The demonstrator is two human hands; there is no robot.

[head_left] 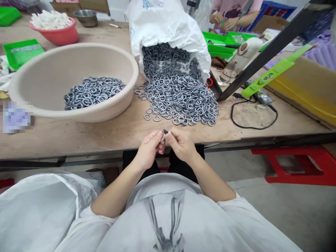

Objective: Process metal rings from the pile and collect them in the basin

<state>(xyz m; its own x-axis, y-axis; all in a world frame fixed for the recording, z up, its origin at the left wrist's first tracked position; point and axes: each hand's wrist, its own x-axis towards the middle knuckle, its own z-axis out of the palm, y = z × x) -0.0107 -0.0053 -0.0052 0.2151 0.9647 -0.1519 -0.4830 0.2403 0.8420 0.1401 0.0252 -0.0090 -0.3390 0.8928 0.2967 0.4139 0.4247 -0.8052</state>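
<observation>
At the table's front edge, my left hand pinches a grey ring between thumb and fingers. My right hand is closed close beside it, its fingertips at a small dark piece by the ring. What that piece is, and whether it is part of the ring, is too small to tell. Just beyond my hands lies a heap of grey rings, spilling from the mouth of a white sack. More grey rings lie in a large beige basin to the left.
A red bowl of white pieces, a metal bowl and a green tray stand at the back left. On the right are a slanting dark post, a black cable and a red stool. A co-worker's hands show behind.
</observation>
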